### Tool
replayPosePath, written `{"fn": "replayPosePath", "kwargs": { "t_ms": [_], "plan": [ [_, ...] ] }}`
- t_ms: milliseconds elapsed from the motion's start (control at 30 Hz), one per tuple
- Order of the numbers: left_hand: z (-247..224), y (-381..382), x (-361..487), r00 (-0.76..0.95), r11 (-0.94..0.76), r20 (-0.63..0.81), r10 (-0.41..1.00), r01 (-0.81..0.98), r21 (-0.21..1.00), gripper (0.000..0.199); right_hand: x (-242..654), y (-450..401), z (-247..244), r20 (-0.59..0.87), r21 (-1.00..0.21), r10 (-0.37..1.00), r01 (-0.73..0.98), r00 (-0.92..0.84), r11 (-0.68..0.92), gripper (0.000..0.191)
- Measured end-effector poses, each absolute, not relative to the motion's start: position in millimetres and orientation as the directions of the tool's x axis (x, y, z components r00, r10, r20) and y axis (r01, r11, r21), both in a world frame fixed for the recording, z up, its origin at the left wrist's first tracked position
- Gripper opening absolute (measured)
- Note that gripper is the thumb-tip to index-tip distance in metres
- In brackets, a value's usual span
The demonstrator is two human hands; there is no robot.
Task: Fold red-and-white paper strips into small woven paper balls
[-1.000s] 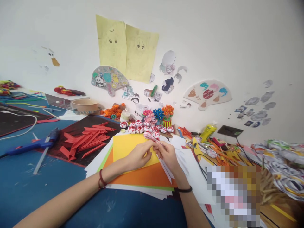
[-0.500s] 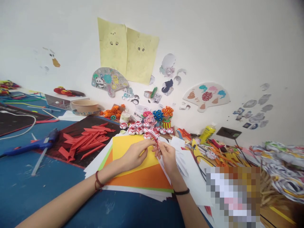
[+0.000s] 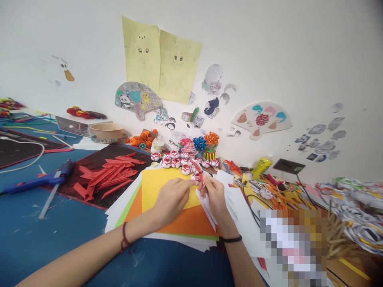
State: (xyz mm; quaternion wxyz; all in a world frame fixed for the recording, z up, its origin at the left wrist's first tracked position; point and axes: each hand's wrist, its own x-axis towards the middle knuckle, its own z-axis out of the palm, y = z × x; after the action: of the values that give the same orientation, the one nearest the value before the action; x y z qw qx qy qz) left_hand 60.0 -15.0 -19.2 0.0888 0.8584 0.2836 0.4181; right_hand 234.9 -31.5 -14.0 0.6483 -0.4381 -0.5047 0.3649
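Observation:
My right hand point(image 3: 214, 193) is closed on a folded red paper strip point(image 3: 201, 178), held upright between thumb and fingers. My left hand point(image 3: 172, 199) is beside it with curled fingers, its fingertips pinching at the left side of the strip; the exact grip is partly hidden. Below both hands lies a stack of coloured sheets, with a yellow sheet point(image 3: 155, 187) on top of an orange sheet point(image 3: 185, 223). Just beyond the fingers sit several red-and-white folded paper balls point(image 3: 186, 169), which partly blend with the held piece.
Folded red strips point(image 3: 110, 175) are heaped on a dark mat at left, near a blue glue gun point(image 3: 56, 179). A round bowl point(image 3: 107, 131) and paper flowers point(image 3: 199, 144) stand by the wall. At right are white sheets point(image 3: 247, 223), a yellow bottle point(image 3: 262, 166) and cables.
My left hand has drawn slightly lower and curled its fingers more. The red strip now shows wider in my right hand. The view has shifted a little.

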Motion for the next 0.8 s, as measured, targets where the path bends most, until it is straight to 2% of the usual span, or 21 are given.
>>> {"fn": "replayPosePath", "kwargs": {
  "t_ms": [67,167,233,333,433,533,600,700,800],
  "plan": [
    [-10.2,-6.1,56.0,0.302,-0.667,0.596,0.744,0.387,0.637,0.022,235.0,-33.2,-12.6,0.298,-0.950,0.938,-0.035,0.175,0.309,0.038],
    [0.5,7.5,51.8,0.338,-0.457,0.399,0.852,0.111,0.882,0.035,232.5,-36.2,-11.7,0.190,-0.981,0.981,-0.035,0.036,0.191,0.037],
    [2.5,12.8,50.5,0.391,-0.295,0.292,0.873,-0.055,0.954,0.041,231.6,-37.7,-12.4,0.145,-0.989,0.989,-0.018,-0.036,0.144,0.038],
    [1.5,14.6,48.8,0.468,-0.196,0.254,0.846,-0.168,0.966,0.047,232.8,-38.6,-13.8,0.149,-0.987,0.985,0.049,-0.090,0.154,0.037],
    [1.4,14.4,45.6,0.534,-0.313,0.331,0.778,-0.128,0.941,0.040,234.3,-39.3,-12.3,0.233,-0.945,0.970,0.220,-0.065,0.242,0.033],
    [1.8,16.4,41.3,0.512,-0.493,0.440,0.738,-0.036,0.869,0.027,233.0,-40.8,-7.7,0.446,-0.813,0.895,0.424,0.015,0.399,0.025],
    [1.3,17.7,39.0,0.499,-0.564,0.491,0.714,-0.006,0.826,0.023,230.9,-42.1,-5.4,0.573,-0.702,0.820,0.509,-0.011,0.498,0.033],
    [-0.3,16.6,37.7,0.501,-0.618,0.537,0.678,-0.007,0.786,0.019,226.8,-43.7,-6.2,0.698,-0.560,0.711,0.558,-0.080,0.613,0.031],
    [-1.7,12.8,38.6,0.500,-0.620,0.547,0.672,-0.026,0.784,0.018,223.2,-44.8,-9.5,0.763,-0.499,0.644,0.581,-0.058,0.643,0.020]
  ]
}}
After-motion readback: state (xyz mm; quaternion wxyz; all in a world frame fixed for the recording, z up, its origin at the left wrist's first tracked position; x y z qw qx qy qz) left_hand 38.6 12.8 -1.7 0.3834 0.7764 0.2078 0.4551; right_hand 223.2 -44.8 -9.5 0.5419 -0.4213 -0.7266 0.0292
